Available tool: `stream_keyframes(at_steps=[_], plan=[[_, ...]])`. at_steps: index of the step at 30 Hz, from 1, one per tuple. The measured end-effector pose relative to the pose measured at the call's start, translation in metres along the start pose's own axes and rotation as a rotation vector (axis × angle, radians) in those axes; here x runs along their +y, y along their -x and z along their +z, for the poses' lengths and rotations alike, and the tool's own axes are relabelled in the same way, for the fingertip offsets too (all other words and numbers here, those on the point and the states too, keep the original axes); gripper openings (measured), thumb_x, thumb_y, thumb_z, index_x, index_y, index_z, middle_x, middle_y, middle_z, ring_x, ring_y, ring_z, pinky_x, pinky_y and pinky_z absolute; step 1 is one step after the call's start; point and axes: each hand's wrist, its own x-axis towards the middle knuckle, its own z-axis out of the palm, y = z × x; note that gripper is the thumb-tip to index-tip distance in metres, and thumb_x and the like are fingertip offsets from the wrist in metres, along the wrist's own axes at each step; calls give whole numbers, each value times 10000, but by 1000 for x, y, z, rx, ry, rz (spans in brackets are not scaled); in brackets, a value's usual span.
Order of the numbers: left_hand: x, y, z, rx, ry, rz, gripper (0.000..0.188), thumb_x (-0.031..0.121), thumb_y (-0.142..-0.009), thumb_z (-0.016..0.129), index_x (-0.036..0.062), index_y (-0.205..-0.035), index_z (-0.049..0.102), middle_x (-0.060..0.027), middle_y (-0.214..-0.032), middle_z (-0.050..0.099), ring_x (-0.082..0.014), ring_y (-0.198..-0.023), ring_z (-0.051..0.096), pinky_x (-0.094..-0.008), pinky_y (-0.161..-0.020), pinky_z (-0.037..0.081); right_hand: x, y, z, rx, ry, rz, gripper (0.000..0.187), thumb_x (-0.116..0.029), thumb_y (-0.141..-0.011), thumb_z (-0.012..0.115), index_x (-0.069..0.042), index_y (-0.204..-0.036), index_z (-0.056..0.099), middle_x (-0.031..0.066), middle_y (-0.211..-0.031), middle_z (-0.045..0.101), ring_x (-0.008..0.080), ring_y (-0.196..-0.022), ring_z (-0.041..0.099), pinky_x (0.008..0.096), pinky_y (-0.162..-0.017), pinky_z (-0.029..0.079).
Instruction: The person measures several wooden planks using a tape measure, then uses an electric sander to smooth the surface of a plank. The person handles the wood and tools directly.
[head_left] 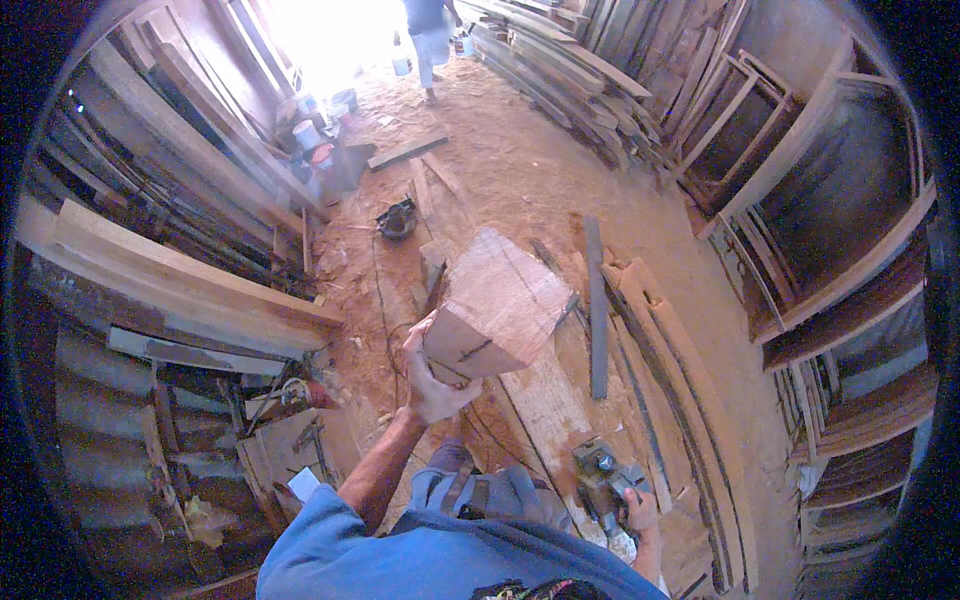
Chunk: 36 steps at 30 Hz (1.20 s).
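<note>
My left hand (pixel 432 378) grips the near end of a thick square wooden block (pixel 500 305) and holds it up, tilted away from me. My right hand (pixel 640 510) rests on the handle of an electric hand planer (pixel 603 482) that sits on a long plank (pixel 548 400) lying on the sawdust floor. Dark pencil lines mark the block's end face. My blue sleeve fills the lower edge of the view.
Several curved planks (pixel 690 380) lie on the floor to the right. Wooden frames (pixel 760 150) lean at the right wall, stacked boards (pixel 590 80) at the back. A circular saw (pixel 397 218) and buckets (pixel 310 135) sit ahead-left. Another person (pixel 430 40) stands in the bright doorway.
</note>
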Motion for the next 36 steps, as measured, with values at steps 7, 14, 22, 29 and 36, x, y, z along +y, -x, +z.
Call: stream_keyframes(at_steps=[7, 14, 22, 29, 36], plan=[[4, 6, -8, -7, -56, -5, 1120, 76, -608, 907, 33, -1495, 226, -211, -1450, 417, -333, -1350, 463, -467, -1128, 402, 7, -1, -4, -28, -19, 28, 567, -524, -981, 584, 13, -823, 679, 46, -626, 611, 159, -526, 588, 338, -513, 450], [-20, 20, -7, -14, -113, 55, 1264, 298, -567, 978, -3, -1518, 202, -210, -1411, 409, -344, -1333, 427, -485, -1124, 365, 17, -7, -5, -34, 202, 29, 559, -542, -973, 601, -4, -874, 718, 86, -675, 677, 187, -613, 653, 355, -616, 514], [-7, 3, 1, -204, 134, 166, 1087, 178, -576, 930, 76, -1493, 355, -256, -1480, 489, -433, -1369, 492, -553, -1112, 431, -122, -8, -32, 147, 276, -89, 542, -502, -929, 693, -63, -1246, 693, 142, -1035, 718, 228, -950, 689, 376, -851, 549], [27, -29, 5, -646, -18, 255, 999, 210, -635, 884, 52, -1476, 370, -181, -1537, 462, -384, -1429, 435, -518, -1176, 382, -234, 8, -35, 136, -498, -543, 885, -582, -853, 757, -34, -1477, 451, 101, -1199, 627, 244, -1091, 619, 388, -962, 513], [48, -77, 26, -979, -208, 478, 873, 121, -686, 772, 26, -1485, 431, -154, -1556, 442, -336, -1473, 381, -474, -1233, 316, -285, 54, -21, 12, -599, -600, 1140, -511, -792, 858, -62, -1599, 189, 153, -1415, 511, 287, -1311, 512, 444, -1123, 396]])
